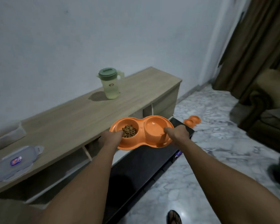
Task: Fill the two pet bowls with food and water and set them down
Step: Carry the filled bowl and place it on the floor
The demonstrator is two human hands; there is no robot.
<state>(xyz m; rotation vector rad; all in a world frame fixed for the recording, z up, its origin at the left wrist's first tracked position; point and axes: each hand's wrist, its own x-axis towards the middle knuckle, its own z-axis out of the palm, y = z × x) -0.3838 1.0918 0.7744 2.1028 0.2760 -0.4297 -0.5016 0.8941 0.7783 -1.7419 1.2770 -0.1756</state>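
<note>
- Pale wall fills the upper frame; a low wooden cabinet runs diagonally from lower left to centre, with marble floor on the right.
- Both forearms reach forward from the bottom edge, well apart.
- The left hand grips the left end of the orange double bowl, thumb hooked over the rim beside the kibble; its fingers are hidden underneath.
- The right hand grips the right end, thumb over the rim of the right well.
- The double bowl hangs level at frame centre, above the cabinet's front edge and a dark mat; the right well looks glossy, contents unclear.
- Right of the mat the floor lies open; a second orange bowl sits just past the mat's far corner, and an armchair crowds the right edge.
- A green-lidded jug stands on the cabinet top, above centre.
</note>
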